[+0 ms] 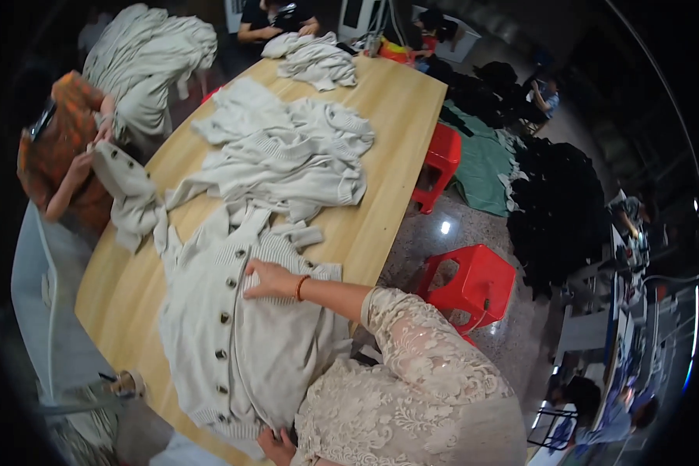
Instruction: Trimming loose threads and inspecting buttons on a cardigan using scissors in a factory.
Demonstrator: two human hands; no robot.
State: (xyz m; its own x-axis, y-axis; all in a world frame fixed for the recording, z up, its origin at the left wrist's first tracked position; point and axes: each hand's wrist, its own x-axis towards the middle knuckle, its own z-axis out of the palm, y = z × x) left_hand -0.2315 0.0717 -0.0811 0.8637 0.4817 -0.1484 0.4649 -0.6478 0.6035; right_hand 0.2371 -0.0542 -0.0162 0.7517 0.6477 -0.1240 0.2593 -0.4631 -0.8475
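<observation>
A pale grey knit cardigan [276, 342] lies spread on the wooden table, its button placket running lengthwise with several dark buttons. Near the upper end of the placket rests my right hand [272, 279], thumb and index finger apart on the fabric; an orange-brown bracelet circles that wrist. Down at the ribbed hem my left hand [276, 447] has its fingers closed on the cardigan's edge, partly cut off by the frame's lower border. Just beyond lies a heap of similar pale knits [287, 155].
On the left, a person in an orange patterned top [74, 147] holds another buttoned pale knit [128, 186]. The wooden table [400, 116] carries another knit pile [318, 62] at its far end. Red stools [470, 283] stand to the right, near black garments [555, 210] and green cloth [478, 159].
</observation>
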